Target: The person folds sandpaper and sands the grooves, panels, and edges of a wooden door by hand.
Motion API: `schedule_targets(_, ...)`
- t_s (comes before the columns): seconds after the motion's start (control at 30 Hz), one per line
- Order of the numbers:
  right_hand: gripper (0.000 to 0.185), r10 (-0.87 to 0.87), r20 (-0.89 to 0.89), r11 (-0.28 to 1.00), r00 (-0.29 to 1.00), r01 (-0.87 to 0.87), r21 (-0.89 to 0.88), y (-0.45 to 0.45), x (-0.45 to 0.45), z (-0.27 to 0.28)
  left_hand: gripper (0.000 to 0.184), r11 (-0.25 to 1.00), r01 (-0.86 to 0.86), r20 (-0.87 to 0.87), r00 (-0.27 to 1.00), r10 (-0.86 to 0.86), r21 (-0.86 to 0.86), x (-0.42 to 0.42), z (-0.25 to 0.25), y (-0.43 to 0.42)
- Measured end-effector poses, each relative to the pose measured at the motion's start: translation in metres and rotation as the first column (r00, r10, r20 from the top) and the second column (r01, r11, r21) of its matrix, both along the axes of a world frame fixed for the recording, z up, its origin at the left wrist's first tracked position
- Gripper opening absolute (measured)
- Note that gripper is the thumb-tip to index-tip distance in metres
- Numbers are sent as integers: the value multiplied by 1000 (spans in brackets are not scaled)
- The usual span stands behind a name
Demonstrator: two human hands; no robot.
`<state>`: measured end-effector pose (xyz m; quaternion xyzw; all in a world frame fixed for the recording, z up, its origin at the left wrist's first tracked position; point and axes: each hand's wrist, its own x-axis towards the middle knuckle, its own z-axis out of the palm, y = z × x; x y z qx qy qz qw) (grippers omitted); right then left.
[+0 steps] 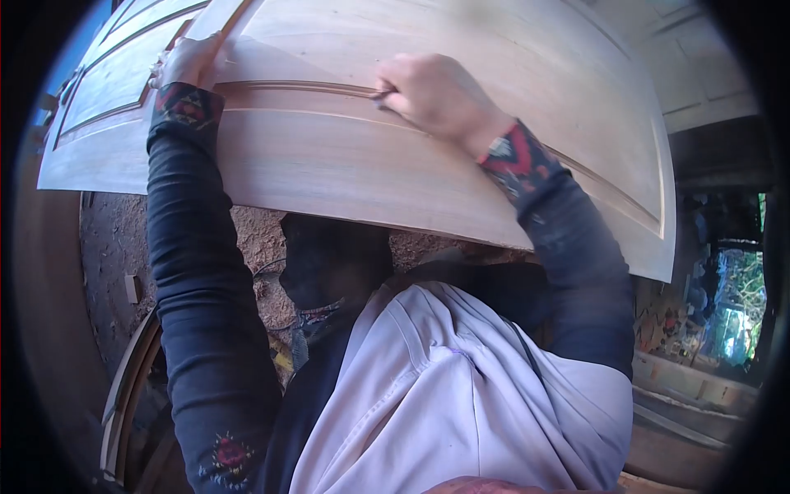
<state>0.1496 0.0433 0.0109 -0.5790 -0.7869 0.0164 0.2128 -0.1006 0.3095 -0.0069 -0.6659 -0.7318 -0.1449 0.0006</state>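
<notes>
The panelled wooden door, sweeping from ten o'clock through twelve to three, is pale pinkish cream with faint grain, its moulding a warmer tan-brown; the left sleeve, at nine o'clock, is near-black, its cuff patterned in red, with a red floral motif at seven; the right cuff, at two o'clock, shows red zigzags on black; the shirt, at six, is plain pale lilac-grey; the sawdust, at nine, is brown; the greenery, at three, is bright green and bluish white.

Wood wkshp w/ shavings
</notes>
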Motion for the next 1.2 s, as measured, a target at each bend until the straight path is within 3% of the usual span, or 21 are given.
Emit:
schedule_targets(0.07, 13, 33, 87, 994, 996, -42, 97, 32, -25, -10, 85, 999, -17, 25, 1000, 18, -33, 1, -5, 7)
schedule_targets(0.17, 13, 13, 54, 999, 998, -15, 38, 33, -33, -3, 88, 993, -33, 48, 998, 39, -117, 5, 8, -5)
schedule_targets(0.23, 15, 65, 127, 996, 990, -72, 50, 13, -9, 6, 87, 982, 7, 68, 998, 6, -187, 4, 16, -12)
schedule_targets(0.3, 11, -92, 274, 930, 957, 181, -320, -5, 5, 35, 83, 982, 33, 72, 997, -20, -186, 2, 14, -10)
schedule_targets(0.4, 12, -150, 181, 903, 972, 209, -375, -5, 19, 47, 76, 975, 129, 98, 989, -113, -180, 0, 21, -19)
schedule_targets(0.43, 14, -205, 72, 925, 976, 217, -311, 1, 20, 44, 74, 977, 112, 95, 991, -96, -181, 2, 22, -21)
schedule_targets(0.53, 19, -150, -233, 987, 961, 131, -96, 8, 16, 31, 70, 978, 97, 99, 992, -79, -184, 1, 24, -25)
schedule_targets(0.67, 23, -264, -25, 958, 964, 265, 109, 16, 44, 12, 70, 985, 87, 79, 994, -76, -148, 2, 19, -25)
schedule_targets(0.8, 21, -427, -101, 904, 899, 424, -53, 7, 41, 28, 70, 997, -21, 29, 999, 23, -78, 10, 13, -19)
schedule_targets(0.83, 20, -407, -98, 913, 908, 399, -86, 7, 42, 29, 71, 987, 2, 63, 998, 9, -162, 9, 17, -19)
schedule_targets(0.9, 19, -368, -92, 923, 925, 352, -155, 6, 47, 28, 73, 996, 5, 38, 999, -1, -91, 10, 12, -20)
schedule_targets(0.93, 19, -352, -86, 935, 932, 345, -86, 7, 53, 25, 74, 998, 9, 26, 1000, -7, -59, 11, 6, -20)
schedule_targets(1.0, 18, -323, -67, 944, 944, 327, 53, 8, 57, 24, 84, 998, 70, 40, 997, -70, 10, 13, 5, -20)
schedule_targets(1.07, 18, -424, -102, 905, 900, 426, 6, 5, 56, 38, 90, 989, 102, 59, 992, -109, 104, 22, 7, -27)
schedule_targets(1.1, 18, -471, -118, 881, 874, 472, -20, 4, 54, 44, 104, 981, 173, 30, 984, -176, 87, 24, 9, -31)
schedule_targets(1.2, 20, -491, -94, 871, 866, 489, -53, 4, 56, 41, 116, 875, 484, -59, 873, -485, -18, 35, 9, -52)
